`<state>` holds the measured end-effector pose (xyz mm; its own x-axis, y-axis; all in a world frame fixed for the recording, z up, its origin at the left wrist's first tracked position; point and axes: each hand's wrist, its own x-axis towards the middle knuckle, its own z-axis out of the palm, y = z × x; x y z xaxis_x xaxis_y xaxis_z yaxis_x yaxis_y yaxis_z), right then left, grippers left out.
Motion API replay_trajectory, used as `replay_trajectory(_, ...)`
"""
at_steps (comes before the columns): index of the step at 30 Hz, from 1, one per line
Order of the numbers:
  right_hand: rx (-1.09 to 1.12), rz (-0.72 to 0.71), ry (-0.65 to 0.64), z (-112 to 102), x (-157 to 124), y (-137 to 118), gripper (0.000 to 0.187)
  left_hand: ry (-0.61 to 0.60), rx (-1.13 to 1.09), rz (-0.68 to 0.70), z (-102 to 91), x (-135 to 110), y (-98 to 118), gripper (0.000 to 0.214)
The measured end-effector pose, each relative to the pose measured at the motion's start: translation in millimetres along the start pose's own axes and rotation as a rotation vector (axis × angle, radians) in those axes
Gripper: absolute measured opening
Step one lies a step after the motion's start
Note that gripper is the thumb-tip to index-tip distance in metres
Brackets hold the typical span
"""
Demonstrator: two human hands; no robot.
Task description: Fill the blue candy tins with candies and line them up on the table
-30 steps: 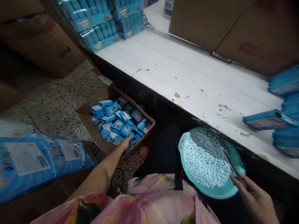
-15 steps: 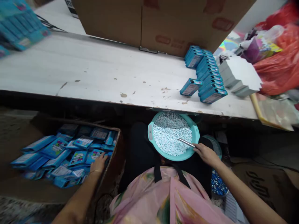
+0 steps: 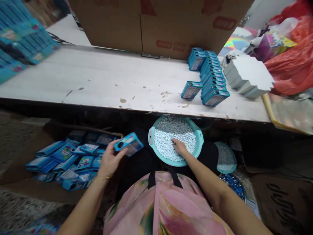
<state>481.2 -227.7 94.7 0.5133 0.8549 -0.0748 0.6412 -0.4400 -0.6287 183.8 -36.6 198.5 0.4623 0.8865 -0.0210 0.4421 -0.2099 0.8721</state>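
My left hand (image 3: 110,160) grips a small blue box (image 3: 129,144) with a round dark spot on its end, held in the air between the carton and the basin. My right hand (image 3: 179,147) is down at the small white pellets (image 3: 162,143) that fill a turquoise basin (image 3: 151,137) on my lap. Its fingers are curled at the pellets' surface; what they hold, if anything, is hidden. More blue boxes (image 3: 65,152) lie loosely heaped in an open cardboard carton (image 3: 14,181) at my left.
On the white shelf (image 3: 102,75) a row of blue boxes (image 3: 212,81) stands at right, with one box (image 3: 191,90) apart. Beside them is a stack of white card (image 3: 251,73). A second pellet-filled basin (image 3: 226,158) and a container of blue shiny pieces (image 3: 233,186) are at lower right.
My left hand has lifted a blue box out of the carton and moved right. My right hand has moved left into the basin; the metal rod-like tool it held no longer shows.
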Motion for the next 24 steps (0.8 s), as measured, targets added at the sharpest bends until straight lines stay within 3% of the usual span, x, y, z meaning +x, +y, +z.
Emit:
replay_trajectory(2, 0.034, 0.022, -0.054, 3, 4, 2, 0.027, -0.090, -0.068, 0.064, 34.1, 4, 29, 0.045)
replay_trajectory(5, 0.078, 0.063, -0.106, -14, 3, 12, 0.030, -0.191, -0.122, 0.123, 69.2, 13, 48, 0.042)
replay_trajectory(9, 0.140, 0.051, -0.114, -65, -9, 20, 0.034, -0.262, -0.086, 0.214, 99.0, 24, 54, 0.040)
replay_trajectory(13, 0.153, -0.019, -0.099, -125, -22, 10, 0.035, -0.286, 0.025, 0.294, 131.9, 33, 59, 0.039)
replay_trajectory(18, -0.080, -0.083, -0.159, -171, -22, -21, 0.035, -0.372, 0.135, 0.383, 169.1, 32, 70, 0.037)
replay_trajectory(24, -0.526, -0.136, -0.273, -181, -15, -62, 0.031, -0.416, 0.183, 0.407, 185.8, 24, 74, 0.037)
